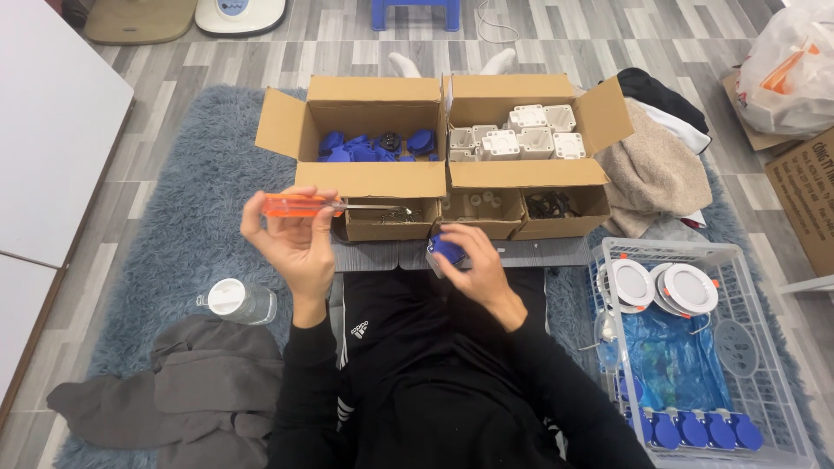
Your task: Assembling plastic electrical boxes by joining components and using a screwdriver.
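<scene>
My left hand (294,241) is raised above my lap and grips an orange-handled screwdriver (306,205), its metal shaft pointing right towards the boxes. My right hand (473,260) is closed over a small blue and white part (445,250) held just above my knees. Both hands hover in front of a row of small open cardboard boxes (382,221). Behind them, one large carton holds several blue parts (373,146) and the other holds several white square housings (521,139).
A white plastic crate (695,347) at my right holds round white light fittings, a blue bag and several blue parts. A capped water bottle (236,301) and a grey garment (191,391) lie at my left on the blue-grey rug. Clothes are piled beside the right carton.
</scene>
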